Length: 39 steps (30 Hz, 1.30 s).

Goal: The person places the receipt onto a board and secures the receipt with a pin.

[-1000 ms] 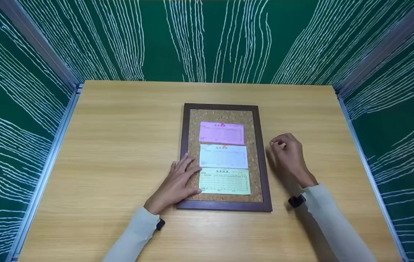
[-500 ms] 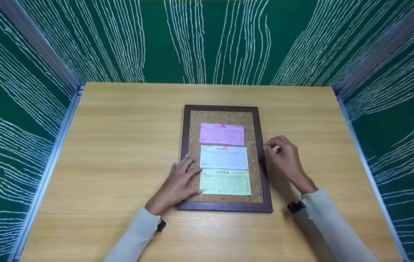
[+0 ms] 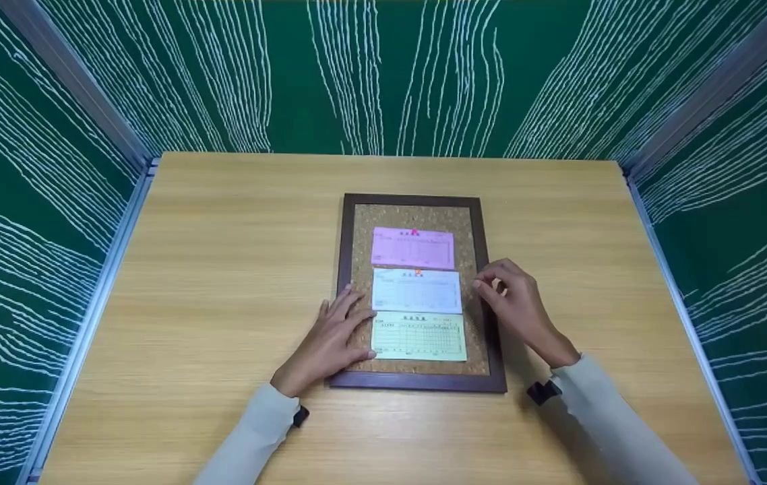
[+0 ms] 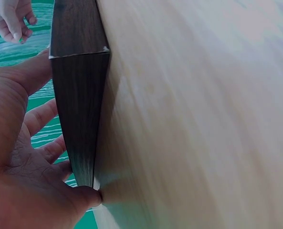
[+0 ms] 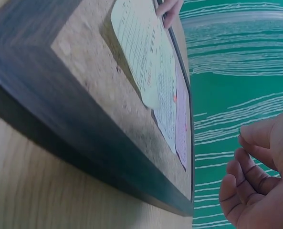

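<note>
A framed cork board (image 3: 390, 214) lies on the table with three printed slips in a column: pink (image 3: 412, 250), pale blue (image 3: 416, 296) and green (image 3: 418, 340). A red push pin (image 3: 414, 231) is at the top of the pink slip and an orange push pin (image 3: 418, 272) at the top of the blue one. My left hand (image 3: 323, 343) rests spread over the board's left edge, thumb and forefinger touching the green slip's left side. My right hand (image 3: 515, 303) is above the right edge, pinching a small green push pin (image 4: 21, 41), mostly hidden by the fingertips.
The wooden table (image 3: 222, 256) extends around the board on all sides. Green panels with white wavy lines (image 3: 383, 81) stand at the back and both sides, joined by metal posts.
My right hand has moved left from beside the board to over its right edge, still pinching the green push pin. My left hand has stayed in place.
</note>
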Available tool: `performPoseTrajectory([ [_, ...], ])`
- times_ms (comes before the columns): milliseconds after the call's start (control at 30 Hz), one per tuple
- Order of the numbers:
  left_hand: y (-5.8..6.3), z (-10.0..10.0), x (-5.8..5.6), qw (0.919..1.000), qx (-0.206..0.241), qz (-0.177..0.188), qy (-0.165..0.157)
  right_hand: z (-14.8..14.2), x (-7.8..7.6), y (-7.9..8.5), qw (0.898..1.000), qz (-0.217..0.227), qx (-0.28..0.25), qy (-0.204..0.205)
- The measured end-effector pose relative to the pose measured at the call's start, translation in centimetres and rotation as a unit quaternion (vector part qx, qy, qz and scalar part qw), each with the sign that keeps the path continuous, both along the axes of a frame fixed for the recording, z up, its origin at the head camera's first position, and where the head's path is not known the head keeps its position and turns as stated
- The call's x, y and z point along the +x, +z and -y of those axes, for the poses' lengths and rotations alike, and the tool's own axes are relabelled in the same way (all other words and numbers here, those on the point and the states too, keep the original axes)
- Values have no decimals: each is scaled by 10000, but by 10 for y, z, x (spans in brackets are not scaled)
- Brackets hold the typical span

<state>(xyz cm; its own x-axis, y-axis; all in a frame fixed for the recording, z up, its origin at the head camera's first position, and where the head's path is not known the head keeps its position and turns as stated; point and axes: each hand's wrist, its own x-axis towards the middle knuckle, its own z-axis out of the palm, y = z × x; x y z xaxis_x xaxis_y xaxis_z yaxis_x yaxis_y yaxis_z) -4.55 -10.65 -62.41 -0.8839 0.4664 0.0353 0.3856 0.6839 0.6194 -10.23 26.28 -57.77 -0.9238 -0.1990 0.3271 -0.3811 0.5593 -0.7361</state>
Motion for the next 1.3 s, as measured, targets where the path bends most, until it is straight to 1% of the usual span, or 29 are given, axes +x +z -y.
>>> performPoseTrajectory([
  [267,0,-1,-1,9999,41,-92,-33,8,4,-3,9998,77,-99,165],
  [500,-1,0,-1,10000,-13,-77,-28,12,7,-5,9992,259,-103,298],
  [733,-1,0,0,9999,50,-135,-58,17,10,-7,9981,304,-147,521],
  [933,0,0,-1,10000,-8,-86,-47,25,12,-8,9973,374,-131,625],
  [1300,-2,0,-2,10000,-74,-22,-3,40,12,-15,9961,282,-43,833],
])
